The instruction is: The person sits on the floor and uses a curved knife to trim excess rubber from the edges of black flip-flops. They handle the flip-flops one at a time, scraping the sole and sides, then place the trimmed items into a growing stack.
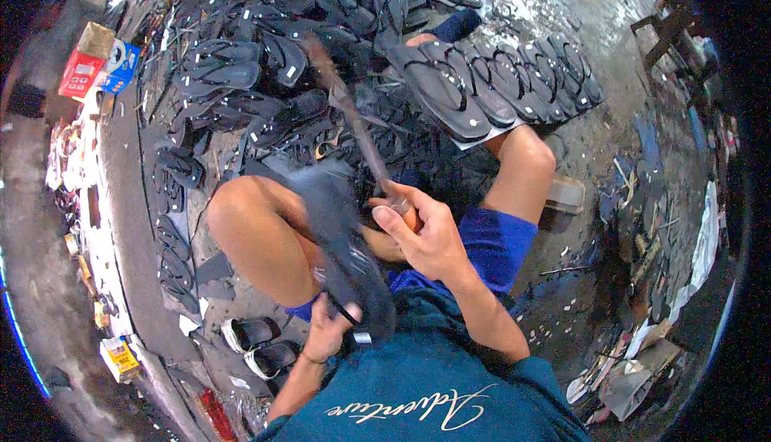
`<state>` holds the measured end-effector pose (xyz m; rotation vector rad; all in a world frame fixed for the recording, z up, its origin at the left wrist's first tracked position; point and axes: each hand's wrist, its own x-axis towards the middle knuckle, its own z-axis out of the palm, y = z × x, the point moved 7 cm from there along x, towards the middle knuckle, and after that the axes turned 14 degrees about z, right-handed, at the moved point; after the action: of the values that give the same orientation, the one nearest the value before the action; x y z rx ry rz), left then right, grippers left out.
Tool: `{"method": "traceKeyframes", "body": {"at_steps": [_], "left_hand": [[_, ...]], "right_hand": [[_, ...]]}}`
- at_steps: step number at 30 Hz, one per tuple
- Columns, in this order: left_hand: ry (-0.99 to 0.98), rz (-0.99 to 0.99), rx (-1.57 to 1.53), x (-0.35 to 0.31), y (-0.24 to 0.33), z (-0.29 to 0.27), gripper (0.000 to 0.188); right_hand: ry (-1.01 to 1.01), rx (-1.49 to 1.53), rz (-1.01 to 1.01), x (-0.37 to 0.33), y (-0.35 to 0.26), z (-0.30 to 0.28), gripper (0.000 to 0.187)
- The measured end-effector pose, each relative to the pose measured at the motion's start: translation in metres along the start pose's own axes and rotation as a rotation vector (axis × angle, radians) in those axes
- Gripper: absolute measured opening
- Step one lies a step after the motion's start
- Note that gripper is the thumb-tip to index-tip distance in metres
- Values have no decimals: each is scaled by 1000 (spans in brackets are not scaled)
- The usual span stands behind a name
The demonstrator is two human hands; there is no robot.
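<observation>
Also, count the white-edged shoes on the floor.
2: the farther shoe and the nearer shoe, side by side, left of the left grip. Others may be hidden.

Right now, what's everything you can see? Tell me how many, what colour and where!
Held sandal: one, black, over the lap
Long blurred tool: one, brownish, between the knees
Loose sandals: too many to count, black, ahead and left
Lined-up sandals: several, black, ahead of right knee
Shoes: two, dark with white edges, lower left
Red box: one, red, upper left
Blue box: one, blue, beside it
Scraps: many, mixed colours, floor
Shirt: one, teal, bottom
Shorts: one pair, blue, lap
Legs: two, bare, apart
Left grip: one, bare, on held sandal
Right grip: one, bare, around tool
</observation>
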<state>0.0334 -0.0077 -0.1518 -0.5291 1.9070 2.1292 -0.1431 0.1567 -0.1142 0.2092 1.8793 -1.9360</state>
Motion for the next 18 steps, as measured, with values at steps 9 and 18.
{"method": "traceKeyframes", "body": {"at_steps": [9, 18], "left_hand": [[238, 403, -103, 85, 151, -14, 32], [259, 392, -118, 44, 144, -57, 32]], "right_hand": [[24, -79, -316, -37, -56, 11, 29], [-126, -507, -280, -106, 9, -16, 29]]}}
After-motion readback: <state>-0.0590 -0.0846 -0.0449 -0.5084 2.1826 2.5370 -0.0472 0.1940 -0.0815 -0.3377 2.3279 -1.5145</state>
